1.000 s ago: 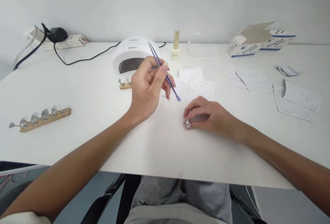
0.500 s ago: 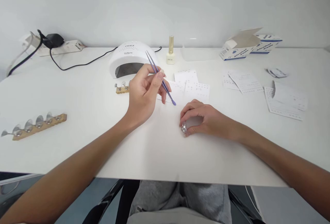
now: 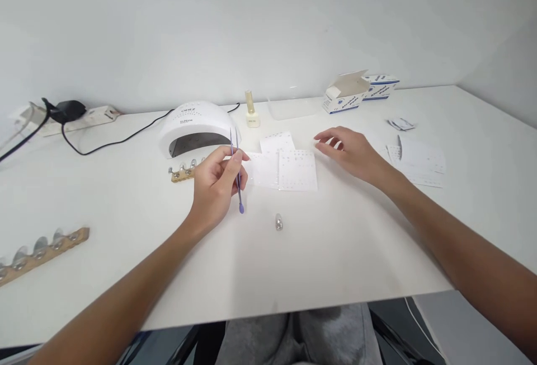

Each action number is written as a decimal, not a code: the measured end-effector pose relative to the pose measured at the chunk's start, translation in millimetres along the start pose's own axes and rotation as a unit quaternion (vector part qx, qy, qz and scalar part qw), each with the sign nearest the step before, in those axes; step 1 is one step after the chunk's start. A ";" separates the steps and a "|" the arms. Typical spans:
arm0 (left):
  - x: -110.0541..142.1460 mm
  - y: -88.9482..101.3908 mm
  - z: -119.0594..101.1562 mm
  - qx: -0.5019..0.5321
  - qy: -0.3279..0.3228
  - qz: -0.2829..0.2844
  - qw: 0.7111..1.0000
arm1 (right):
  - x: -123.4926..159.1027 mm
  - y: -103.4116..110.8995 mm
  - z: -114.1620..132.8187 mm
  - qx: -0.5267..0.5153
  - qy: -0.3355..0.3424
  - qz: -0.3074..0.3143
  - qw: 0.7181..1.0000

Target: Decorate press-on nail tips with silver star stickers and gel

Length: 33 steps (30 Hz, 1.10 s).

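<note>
My left hand [image 3: 218,186] is closed around purple tweezers [image 3: 238,186], whose two thin tips point up and whose flat, rounded end points down toward the table. In front of me a small clear-and-silver nail tip [image 3: 279,222] stands by itself on the white table. My right hand [image 3: 346,152] is raised over the table with fingers loosely bent and apart, and I see nothing in it. Just left of it lie several white sticker sheets [image 3: 297,170] with small marks, partly overlapping. Behind my left hand sits a short wooden strip [image 3: 181,175] with silvery nail tips on it.
A white nail lamp [image 3: 197,121] stands at the back, beside a bottle of pale nail polish [image 3: 251,113]. Alcohol pad boxes [image 3: 346,99] are at the back right, with more sheets [image 3: 423,158] in front. A longer wooden strip [image 3: 50,250] lies left. A black cable [image 3: 121,142] runs to the lamp.
My right hand has let go of the silvery nail tip, leaving it on the table, and has moved away toward the sheets. My left hand still holds the tweezers, turned more upright. The view has shifted.
</note>
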<state>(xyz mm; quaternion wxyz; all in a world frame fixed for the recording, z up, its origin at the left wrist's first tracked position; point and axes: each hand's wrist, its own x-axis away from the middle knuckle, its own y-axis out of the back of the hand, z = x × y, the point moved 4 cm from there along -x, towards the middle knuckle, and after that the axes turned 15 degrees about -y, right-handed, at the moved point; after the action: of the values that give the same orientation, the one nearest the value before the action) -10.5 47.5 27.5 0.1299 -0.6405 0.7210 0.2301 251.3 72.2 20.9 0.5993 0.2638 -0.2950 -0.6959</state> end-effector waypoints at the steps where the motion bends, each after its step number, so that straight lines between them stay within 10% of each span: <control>1: 0.6 -0.7 0.0 -0.003 0.005 0.007 1.000 | -2.8 -3.5 -4.6 0.008 -0.012 0.018 1.000; 9: 7.0 -6.3 1.2 -0.038 0.039 0.076 0.996 | -0.4 -20.6 -13.3 0.047 -0.023 0.130 0.990; 25: 8.8 -9.6 1.9 -0.043 0.038 0.097 0.994 | 6.8 -19.9 -4.6 -0.035 -0.041 0.154 0.987; 33: 8.0 -9.0 4.5 -0.037 0.036 0.095 0.994 | 9.0 -17.2 2.3 -0.239 -0.098 0.171 0.951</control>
<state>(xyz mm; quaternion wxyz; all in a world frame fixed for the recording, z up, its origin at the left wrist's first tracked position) -3.3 42.2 18.3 0.0573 -0.5812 0.7740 0.2446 236.6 65.4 9.8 0.7229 -0.0108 -0.2177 -0.6556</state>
